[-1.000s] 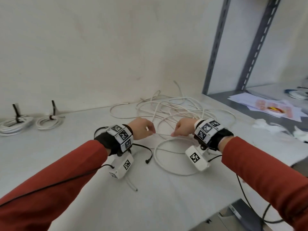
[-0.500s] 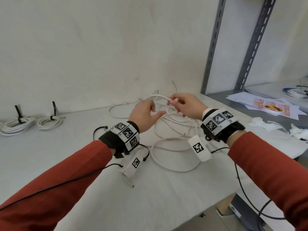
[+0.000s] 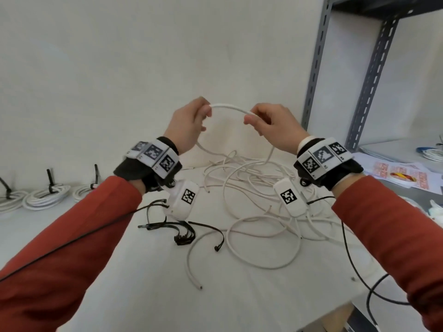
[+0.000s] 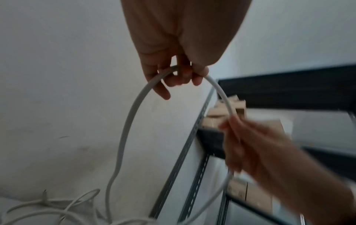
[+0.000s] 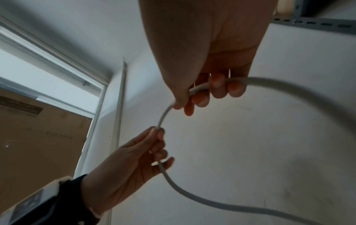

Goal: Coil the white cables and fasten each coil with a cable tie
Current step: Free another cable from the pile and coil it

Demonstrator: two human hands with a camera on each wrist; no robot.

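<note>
- White round cable (image 3: 229, 108): raised off the grey tabletop (image 3: 148, 295) since a second ago, arching between both hands.
- Left hand (image 3: 189, 123) and right hand (image 3: 273, 125): each pinches the cable.
- Coiling is starting; no loops formed yet.

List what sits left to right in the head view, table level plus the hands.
Tied white cable coils by the wall → bundle of loose black cable ties → left hand → arched white cable held between both hands → right hand → grey slotted metal shelf upright → printed papers on the shelf.
</note>
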